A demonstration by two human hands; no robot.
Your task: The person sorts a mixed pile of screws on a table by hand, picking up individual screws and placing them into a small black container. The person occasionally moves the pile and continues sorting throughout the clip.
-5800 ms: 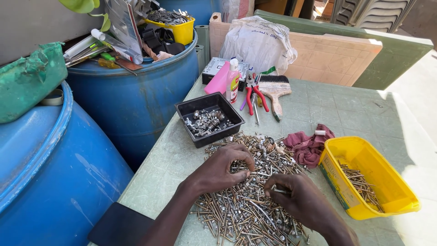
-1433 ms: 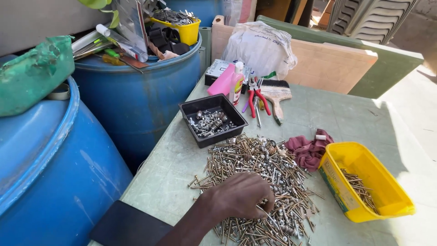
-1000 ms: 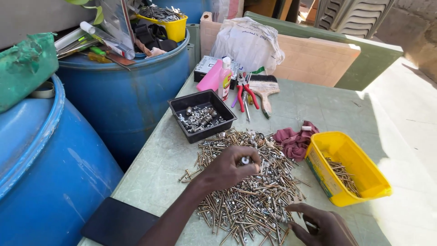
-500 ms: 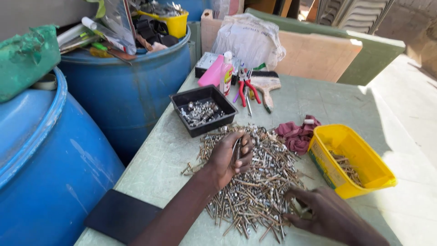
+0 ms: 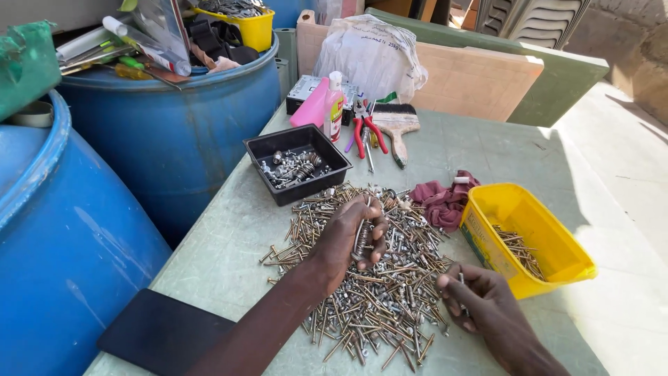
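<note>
Left hand (image 5: 351, 240): over the middle of the screw pile, fingers curled, gripping a small bunch of screws (image 5: 361, 237) against the palm.
Right hand (image 5: 483, 306): at the right edge of the pile, fingers pinched narrow on a single screw (image 5: 460, 280) (thin, upright between fingertips).
Screw pile (image 5: 376, 292): loose heap of silver and brass-coloured screws and nails, spread on the table between black tray and yellow tub, reaching toward the near edge.
Table (image 5: 480, 150): pale green top, scuffed, part sunlit on the right.
Black tray (image 5: 297, 162): square, just behind the pile, holding shiny bolts and nuts.
Yellow tub (image 5: 525, 240): rectangular, right of the pile, near the right hand, a thin layer of nails inside.
Red rag (image 5: 442, 202): crumpled, touching the tub's far-left corner, beside the pile.
Pliers (image 5: 363, 129): red handles, lying behind the black tray.
Paintbrush (image 5: 396, 129): wooden handle, dark bristles, just right of the pliers.
Pink bottle (image 5: 321, 108): tilted, white cap, behind the tray (resting against a small grey box).
White bag (image 5: 372, 56): bulging plastic, at the table's far edge, against a pale board.
Dark slab (image 5: 163, 333): flat, black, at the near-left corner of the table, beside the left forearm.
Blue barrels (image 5: 174, 132): two, left of the table; far one topped with tools and a second yellow tub (contents unclear).
</note>
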